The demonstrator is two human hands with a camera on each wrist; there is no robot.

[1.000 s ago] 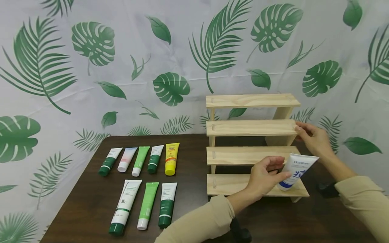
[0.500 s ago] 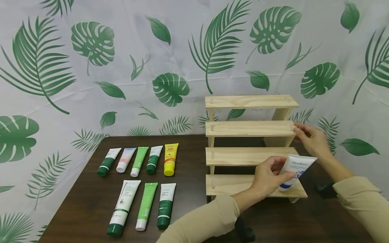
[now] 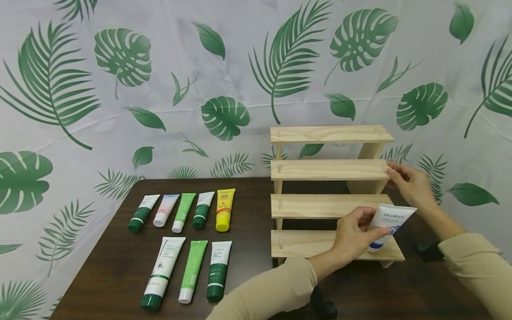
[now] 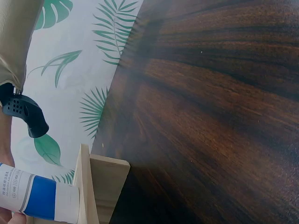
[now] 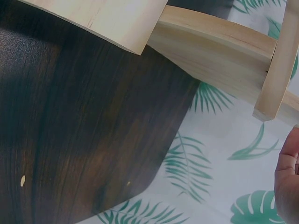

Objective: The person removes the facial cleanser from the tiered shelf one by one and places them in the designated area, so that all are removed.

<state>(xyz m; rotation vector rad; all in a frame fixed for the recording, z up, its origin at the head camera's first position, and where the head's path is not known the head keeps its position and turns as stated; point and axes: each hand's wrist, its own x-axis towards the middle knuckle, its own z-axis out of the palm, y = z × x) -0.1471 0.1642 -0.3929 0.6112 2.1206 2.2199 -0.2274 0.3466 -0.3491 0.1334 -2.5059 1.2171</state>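
Observation:
A stepped wooden display rack (image 3: pixel 330 169) with several shelves stands on the dark table. My left hand (image 3: pixel 354 233) holds a white squeeze tube (image 3: pixel 394 215) with blue lettering, between thumb and fingers. Leaning slightly right, the tube has its cap end down at the right end of the lowest shelf. In the left wrist view the tube's cap (image 4: pixel 67 204) meets the wooden board. My right hand (image 3: pixel 416 186) grips the right end of the second shelf from the top, thumb and fingers at its edge. Only part of that hand (image 5: pixel 287 182) appears in the right wrist view.
On the table's left lie several squeeze tubes in two rows, among them a yellow tube (image 3: pixel 225 210), a light green tube (image 3: pixel 193 271) and a large white tube (image 3: pixel 164 266) with a green cap. A leaf-patterned cloth (image 3: pixel 224 58) hangs behind the table (image 3: pixel 104 262).
The left hand's fingers have shifted slightly right, further across the tube. The tube stays at the lowest shelf's right end, and the right hand stays on the rack.

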